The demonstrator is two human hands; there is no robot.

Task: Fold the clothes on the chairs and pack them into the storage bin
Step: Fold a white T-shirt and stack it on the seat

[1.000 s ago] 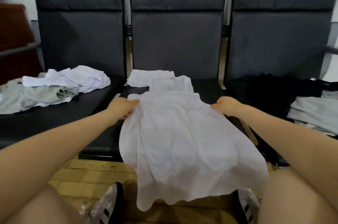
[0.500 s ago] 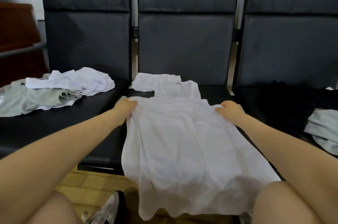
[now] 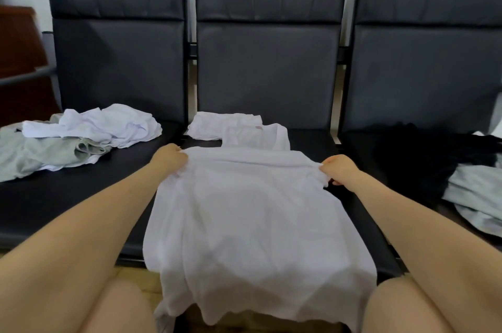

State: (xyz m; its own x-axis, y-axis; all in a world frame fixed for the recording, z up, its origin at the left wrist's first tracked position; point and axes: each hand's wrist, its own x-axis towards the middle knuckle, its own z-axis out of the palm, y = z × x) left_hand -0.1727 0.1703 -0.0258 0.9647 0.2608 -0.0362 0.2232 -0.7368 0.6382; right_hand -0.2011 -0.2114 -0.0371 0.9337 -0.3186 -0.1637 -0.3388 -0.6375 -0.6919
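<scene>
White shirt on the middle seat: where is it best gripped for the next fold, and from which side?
Grip the white shirt at its two side edges near the fold line across the chest, where the left hand and right hand pinch it. It lies flat, hem hanging off the seat's front edge, so coming from the near side suits.

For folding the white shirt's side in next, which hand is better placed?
Neither clearly: the left hand and right hand each grip an edge of the white shirt on the middle chair. Probably the left, since its edge lies nearer the loose sleeve.
</scene>
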